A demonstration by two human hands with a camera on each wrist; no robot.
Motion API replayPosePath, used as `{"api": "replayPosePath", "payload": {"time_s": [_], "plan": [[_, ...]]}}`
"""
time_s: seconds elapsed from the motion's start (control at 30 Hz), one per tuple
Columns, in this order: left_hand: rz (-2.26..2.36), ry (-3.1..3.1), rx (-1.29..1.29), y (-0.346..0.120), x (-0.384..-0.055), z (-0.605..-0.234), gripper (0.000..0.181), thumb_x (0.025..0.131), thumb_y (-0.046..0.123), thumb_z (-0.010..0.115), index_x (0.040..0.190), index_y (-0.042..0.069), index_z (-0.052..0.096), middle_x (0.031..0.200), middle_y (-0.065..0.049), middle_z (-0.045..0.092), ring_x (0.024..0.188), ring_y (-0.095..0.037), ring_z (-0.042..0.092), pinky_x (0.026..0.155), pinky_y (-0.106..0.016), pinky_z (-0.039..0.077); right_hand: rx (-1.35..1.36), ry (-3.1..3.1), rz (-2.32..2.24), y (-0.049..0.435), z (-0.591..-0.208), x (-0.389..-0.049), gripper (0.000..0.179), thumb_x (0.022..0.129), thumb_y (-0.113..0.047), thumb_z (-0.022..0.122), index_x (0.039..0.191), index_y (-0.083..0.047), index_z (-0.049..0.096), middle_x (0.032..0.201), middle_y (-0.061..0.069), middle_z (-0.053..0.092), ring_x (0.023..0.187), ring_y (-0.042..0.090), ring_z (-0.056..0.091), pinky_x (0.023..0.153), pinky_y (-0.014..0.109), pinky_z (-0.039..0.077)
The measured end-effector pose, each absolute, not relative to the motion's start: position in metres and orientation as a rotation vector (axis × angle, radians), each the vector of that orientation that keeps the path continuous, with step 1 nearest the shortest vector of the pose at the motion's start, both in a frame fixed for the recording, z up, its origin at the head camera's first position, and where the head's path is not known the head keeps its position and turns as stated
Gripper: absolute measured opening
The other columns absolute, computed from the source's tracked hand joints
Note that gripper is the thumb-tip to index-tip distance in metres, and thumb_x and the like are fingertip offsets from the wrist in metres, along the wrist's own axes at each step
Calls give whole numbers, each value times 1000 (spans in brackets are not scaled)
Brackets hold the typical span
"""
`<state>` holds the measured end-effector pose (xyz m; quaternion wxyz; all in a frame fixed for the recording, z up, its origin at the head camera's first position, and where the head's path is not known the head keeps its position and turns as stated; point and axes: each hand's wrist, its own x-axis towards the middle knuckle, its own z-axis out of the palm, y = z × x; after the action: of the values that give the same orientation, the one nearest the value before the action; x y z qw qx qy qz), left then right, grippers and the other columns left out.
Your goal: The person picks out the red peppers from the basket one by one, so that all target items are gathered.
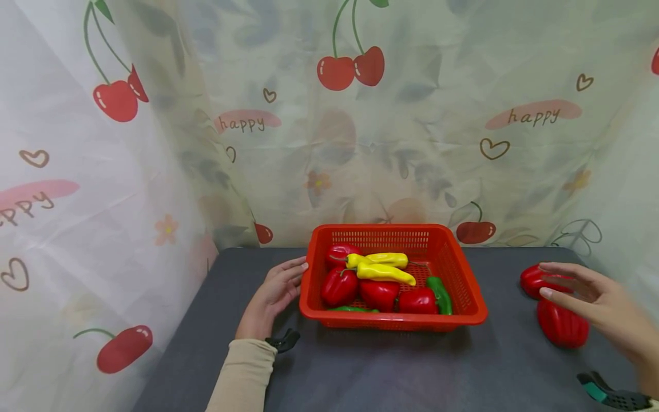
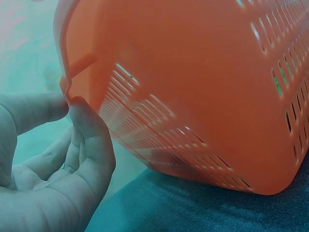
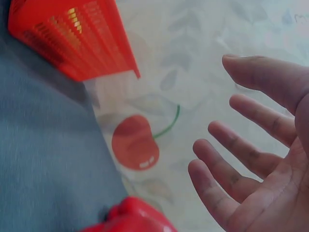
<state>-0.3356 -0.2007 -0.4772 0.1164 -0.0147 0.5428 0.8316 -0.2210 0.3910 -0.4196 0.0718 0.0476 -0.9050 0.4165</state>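
Note:
My left hand [image 1: 273, 294] is at the left end of a red plastic basket [image 1: 391, 318]. In the left wrist view, its thumb and index finger pinch the basket's rim [image 2: 65, 58]. Inside the basket lie several red bell peppers [image 1: 340, 287], yellow peppers [image 1: 386, 273] on top of them, and green peppers [image 1: 439, 294] lower down. My right hand [image 1: 604, 297] hovers at the right with spread fingers and nothing in its grasp. Beneath and beside it are two red bell peppers, a nearer one [image 1: 563, 325] and a farther one [image 1: 531, 280] partly covered by the fingers.
A dark grey table [image 1: 391, 372] carries everything. Behind it and along both sides hangs a pale curtain [image 1: 401, 171] printed with cherries, hearts and words, close to the table's back edge. The basket stands near that back edge.

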Motion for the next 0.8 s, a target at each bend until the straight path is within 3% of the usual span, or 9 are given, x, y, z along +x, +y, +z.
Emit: {"api": "replayPosePath", "payload": {"time_s": [0.2,0.53,0.8], "plan": [[2425,1586,-26,-202,-336,-477,50,105,9,64,152,-3,51,121,-3,76,103,-16,75,90,-34,64,215,-2722,1273,370,-408,-227,56,103,-29,72,154,-18,52,130,-32,57,106,-18,60,77,16,58],[2427,1583,-22,-201,-335,-476,49,106,9,63,152,-3,51,121,-3,76,103,-16,75,90,-34,64,471,-2702,1345,331,-396,-239,53,103,-20,72,153,-16,55,141,-24,59,118,-13,61,86,17,58],[2419,1599,-30,-202,-336,-478,48,106,10,63,151,-2,52,120,-2,77,103,-16,75,90,-35,64,596,-2671,1478,295,-395,-252,52,102,-18,73,150,-10,55,146,0,62,121,-3,66,88,24,61]]}}
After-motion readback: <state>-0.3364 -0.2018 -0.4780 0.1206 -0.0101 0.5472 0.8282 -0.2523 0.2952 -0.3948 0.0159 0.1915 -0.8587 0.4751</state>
